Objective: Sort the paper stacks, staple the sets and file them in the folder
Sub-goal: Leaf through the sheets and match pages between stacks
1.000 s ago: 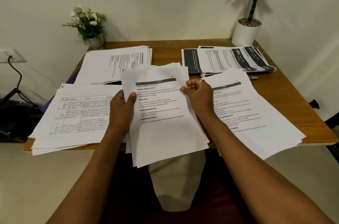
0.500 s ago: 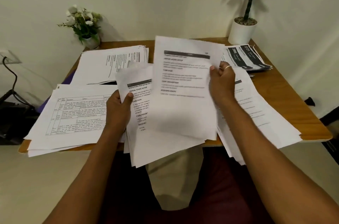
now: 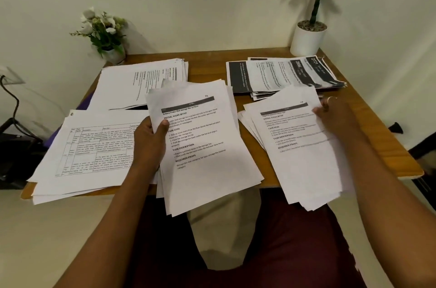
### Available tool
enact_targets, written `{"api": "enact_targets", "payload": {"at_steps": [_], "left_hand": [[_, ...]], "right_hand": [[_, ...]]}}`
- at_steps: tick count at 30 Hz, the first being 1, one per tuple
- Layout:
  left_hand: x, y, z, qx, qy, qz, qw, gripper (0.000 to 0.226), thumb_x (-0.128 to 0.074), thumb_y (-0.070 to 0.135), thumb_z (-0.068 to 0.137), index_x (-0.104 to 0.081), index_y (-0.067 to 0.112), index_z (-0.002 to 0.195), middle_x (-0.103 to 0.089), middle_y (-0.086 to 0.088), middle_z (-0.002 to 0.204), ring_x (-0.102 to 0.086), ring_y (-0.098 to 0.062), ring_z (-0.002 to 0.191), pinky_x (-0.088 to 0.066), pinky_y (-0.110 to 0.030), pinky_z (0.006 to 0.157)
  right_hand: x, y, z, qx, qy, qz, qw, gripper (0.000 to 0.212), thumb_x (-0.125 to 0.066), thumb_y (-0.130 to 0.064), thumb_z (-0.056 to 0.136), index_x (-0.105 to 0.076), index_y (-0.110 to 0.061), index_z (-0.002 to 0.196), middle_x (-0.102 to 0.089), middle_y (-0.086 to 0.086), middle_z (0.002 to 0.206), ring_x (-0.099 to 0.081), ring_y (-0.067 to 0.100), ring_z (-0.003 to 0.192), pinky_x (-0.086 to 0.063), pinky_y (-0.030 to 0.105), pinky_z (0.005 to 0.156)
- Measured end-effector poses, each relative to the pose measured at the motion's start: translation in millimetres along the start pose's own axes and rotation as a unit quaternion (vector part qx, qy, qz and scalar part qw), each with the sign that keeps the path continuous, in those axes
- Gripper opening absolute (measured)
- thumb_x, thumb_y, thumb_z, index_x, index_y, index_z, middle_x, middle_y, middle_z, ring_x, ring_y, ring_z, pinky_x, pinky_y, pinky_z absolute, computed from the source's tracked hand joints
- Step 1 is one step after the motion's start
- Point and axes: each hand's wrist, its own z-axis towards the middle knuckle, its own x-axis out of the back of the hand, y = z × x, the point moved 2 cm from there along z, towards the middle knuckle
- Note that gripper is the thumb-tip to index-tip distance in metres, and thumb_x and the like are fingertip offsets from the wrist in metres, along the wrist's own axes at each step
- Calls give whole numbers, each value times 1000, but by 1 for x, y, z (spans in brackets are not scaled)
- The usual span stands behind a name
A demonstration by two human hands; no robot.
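Note:
My left hand (image 3: 148,141) grips the left edge of a thick stack of printed sheets (image 3: 207,153) that hangs over the table's near edge. My right hand (image 3: 335,115) pinches the right edge of a single printed sheet (image 3: 304,146), which lies on top of the right-hand pile (image 3: 250,120). A pile of sheets with tables (image 3: 89,153) lies at the near left. Another white stack (image 3: 134,85) sits at the far left. A pile of dark-banded pages (image 3: 280,75) lies at the far right.
The wooden table (image 3: 389,146) stands against a wall. A white pot with a green plant (image 3: 308,37) is at the far right corner, a small flower pot (image 3: 108,33) at the far left. A purple edge (image 3: 83,105) shows under the left stacks. Cables and dark gear (image 3: 14,136) sit left.
My right hand lifted the top sheet off the stack in my left hand, carried it to the right and laid it on the right-hand pile. A new top page now shows.

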Motion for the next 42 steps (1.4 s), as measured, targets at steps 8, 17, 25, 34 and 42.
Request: {"api": "enact_targets", "payload": {"at_steps": [8,17,25,34,42], "left_hand": [[0,1,0,4,2,-4,1000,17,-64,24,99,-68,21,115,-75,10,99,-74,-5,84,-57,-21,66],[1,1,0,0,-3,-9,1000,22,-64,24,99,-68,17,120,-76,7,104,-74,-8,90,-59,-23,70],[1,3,-2,-3,-11,-30,999,24,-68,17,97,-66,18,121,-74,13,105,-73,-3,91,-58,-17,71],[1,2,1,-11,-4,-35,999,27,-70,24,96,-69,13,121,-76,7,107,-74,-8,95,-58,-20,74],[2,5,-3,-14,7,3,1000,28,-54,37,104,-67,13,112,-72,10,95,-69,6,75,-50,-9,57]], "right_hand": [[-23,-38,-21,41,160,-72,984,51,-69,-13,92,-53,-15,140,-47,15,149,-41,36,138,-31,53,113],[-99,-160,-76,108,-98,235,961,46,-80,-31,87,-65,-16,127,-68,-5,113,-61,0,95,-44,1,72],[-121,-166,-73,11,-79,322,943,49,-89,-19,77,-60,-11,116,-63,-3,86,-59,6,74,-49,15,69],[-117,-159,-68,1,-79,326,942,16,-84,-23,84,-72,-18,93,-74,-7,85,-69,3,74,-51,11,65],[-115,-155,-64,-9,-75,332,940,12,-75,-25,92,-69,-18,99,-76,-4,97,-72,12,91,-61,31,84]]}}
